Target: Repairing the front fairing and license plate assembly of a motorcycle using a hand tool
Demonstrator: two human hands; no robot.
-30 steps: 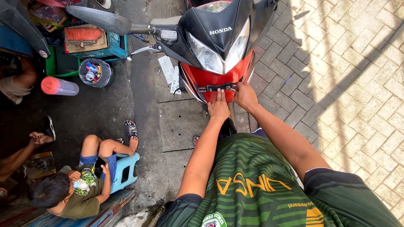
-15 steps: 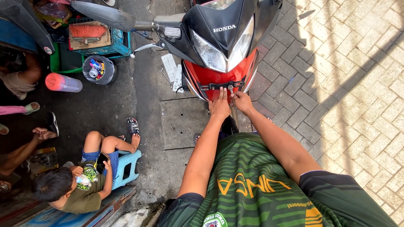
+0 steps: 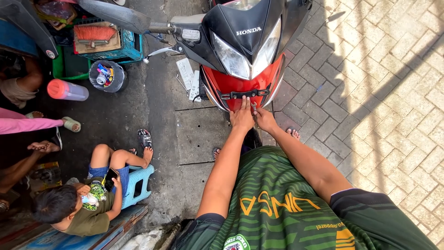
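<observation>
Two bare forearms run out from my green striped jersey (image 3: 277, 203) toward the motorbike. My left hand (image 3: 242, 116) lies flat, its fingers (image 3: 240, 103) stretched out and held together, tips pressed against the glossy red front panel (image 3: 240, 85) just under the black bracket (image 3: 245, 94) that crosses it. My right hand (image 3: 264, 119) sits just beside the left one, fingers curled in around something small at the lower edge of the panel; it looks like a thin metal piece, but it is too small to tell, and I cannot tell how tightly those fingers close.

Below my hands the front wheel (image 3: 252, 139) shows dark between my arms, and my sandalled toes (image 3: 292, 134) rest on the grey interlocking pavers (image 3: 370, 92). Left of the wheel the ground is smooth stained concrete (image 3: 199, 134).

Farther out, the motorbike's black nose (image 3: 245, 32) is hard shiny plastic with two clear slanted headlamps. On the concrete beside it lie flat pale metal tools (image 3: 189, 78). A round grey bucket (image 3: 107, 76) of small parts stands near a green crate (image 3: 115, 44). At my left a child (image 3: 78, 208) sits on a blue plastic stool (image 3: 138, 185).
</observation>
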